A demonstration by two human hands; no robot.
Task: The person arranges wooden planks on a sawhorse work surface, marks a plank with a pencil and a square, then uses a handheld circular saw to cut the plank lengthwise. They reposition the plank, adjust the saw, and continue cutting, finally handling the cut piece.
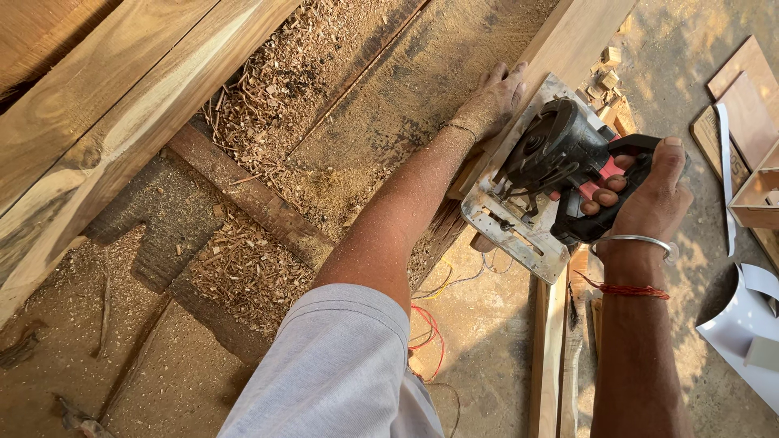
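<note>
My right hand grips the black and red handle of a hand-held circular saw. The saw's metal base plate rests on a long pale wooden plank that runs toward the upper right. My left hand, dusted with sawdust, lies flat on that plank just left of the saw, fingers spread and pressing down. A grey sleeve covers my left upper arm. On my right wrist are a metal bangle and a red thread.
A dusty workbench heaped with wood shavings lies to the left. Heavy timber beams cross the upper left. Loose red and yellow wires trail on the floor. Small offcuts, flat boards and a wooden box are at right.
</note>
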